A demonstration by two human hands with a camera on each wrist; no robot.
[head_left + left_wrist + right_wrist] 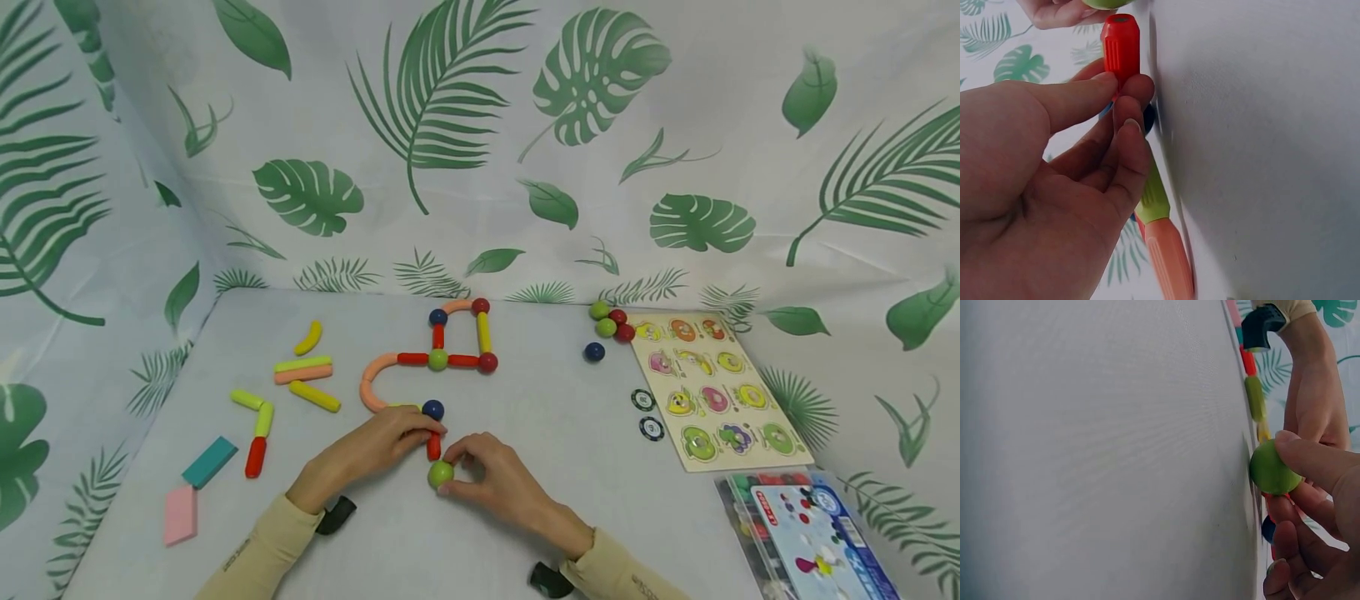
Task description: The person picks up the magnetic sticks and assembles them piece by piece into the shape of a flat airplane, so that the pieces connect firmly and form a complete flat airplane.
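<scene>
My left hand (378, 446) pinches a short red rod (1122, 50) between thumb and fingers. The rod's far end lies close to a dark blue ball (432, 410), which joins a yellow-green rod (1155, 194) and a curved peach rod (372, 385). Between the thumb and fingers of my right hand (498, 483) is a green ball (1274, 467), held near the red rod's free end; whether they touch I cannot tell. Farther back, the chain runs on through red rods to another green ball (438, 360) and a closed loop with red balls (487, 362).
Loose rods (315, 396) lie at the left, near a teal block (210, 462) and a pink block (180, 515). On the right are several balls (606, 327), a lone blue ball (595, 352), two chips (652, 428), a picture board (720, 400) and a plastic box (813, 533).
</scene>
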